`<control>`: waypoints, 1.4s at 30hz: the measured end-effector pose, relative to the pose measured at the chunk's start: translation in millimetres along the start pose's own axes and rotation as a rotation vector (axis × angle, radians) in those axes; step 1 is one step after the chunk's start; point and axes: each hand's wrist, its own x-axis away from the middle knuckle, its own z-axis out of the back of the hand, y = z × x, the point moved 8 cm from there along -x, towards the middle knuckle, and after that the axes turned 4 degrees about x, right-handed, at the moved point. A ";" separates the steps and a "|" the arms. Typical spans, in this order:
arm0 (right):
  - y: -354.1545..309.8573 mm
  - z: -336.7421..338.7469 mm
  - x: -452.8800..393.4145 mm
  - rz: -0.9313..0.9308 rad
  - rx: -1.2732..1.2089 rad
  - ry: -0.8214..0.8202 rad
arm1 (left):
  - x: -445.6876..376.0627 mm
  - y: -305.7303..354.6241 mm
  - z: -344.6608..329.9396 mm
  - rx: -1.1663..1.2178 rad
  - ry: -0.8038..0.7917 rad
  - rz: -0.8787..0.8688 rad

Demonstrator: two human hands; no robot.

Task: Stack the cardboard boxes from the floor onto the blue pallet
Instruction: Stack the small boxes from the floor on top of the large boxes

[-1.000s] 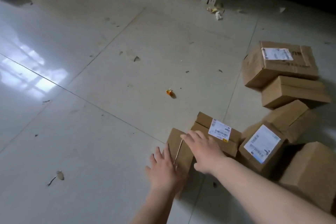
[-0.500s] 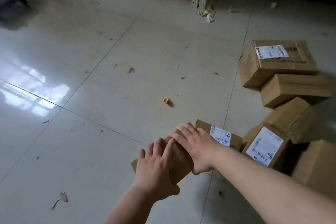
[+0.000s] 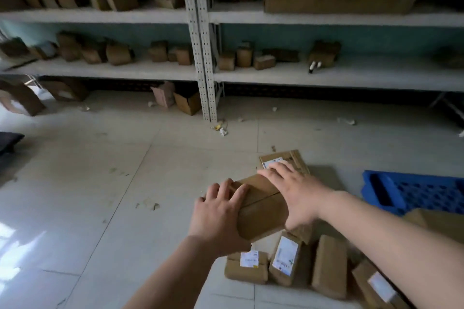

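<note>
I hold a plain brown cardboard box (image 3: 261, 206) in the air between both hands. My left hand (image 3: 218, 218) grips its near left end and my right hand (image 3: 293, 193) presses on its far right side. The blue pallet (image 3: 411, 190) lies on the floor to the right, its near part covered by a box (image 3: 442, 223). Below the held box, several cardboard boxes lie on the floor: one with a white label (image 3: 247, 267), a labelled upright one (image 3: 285, 258) and a plain one (image 3: 329, 266). A flat labelled box (image 3: 293, 158) shows beyond my right hand.
Grey metal shelving (image 3: 200, 40) with many small boxes fills the back wall. Open boxes (image 3: 187, 103) stand on the floor at its foot. Paper scraps (image 3: 221, 129) litter the pale tiles. A dark object (image 3: 8, 140) sits at the left edge.
Both hands closed on the box and lifted it off the floor. My view rose from the floor, so the shelving and the blue pallet came into sight.
</note>
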 end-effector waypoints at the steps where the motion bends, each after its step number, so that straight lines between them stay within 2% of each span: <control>1: 12.0 25.6 16.2 -0.033 -0.002 0.019 | -5.7 16.5 25.7 -0.005 0.008 -0.036; 9: 104.6 182.9 155.9 -0.296 -0.063 0.131 | -42.8 158.4 202.4 -0.074 0.009 -0.326; 12: 142.6 213.4 208.8 -0.374 -0.136 0.164 | -53.1 217.9 241.3 -0.074 0.008 -0.407; 16: 201.5 226.0 282.6 -0.457 -0.233 0.194 | -64.9 307.6 259.0 -0.072 0.004 -0.491; 21: 283.4 200.1 372.4 -0.570 -0.323 0.225 | -76.7 419.0 240.1 -0.026 -0.030 -0.548; 26: 368.4 150.0 421.7 -0.727 -0.477 0.290 | -109.3 500.9 199.2 0.039 -0.067 -0.544; 36: 503.3 90.3 417.2 -0.864 -0.534 0.345 | -225.1 581.2 114.2 0.097 -0.130 -0.546; 42: 564.1 -13.4 395.4 -0.906 -0.596 0.421 | -272.2 609.5 13.6 0.048 -0.101 -0.567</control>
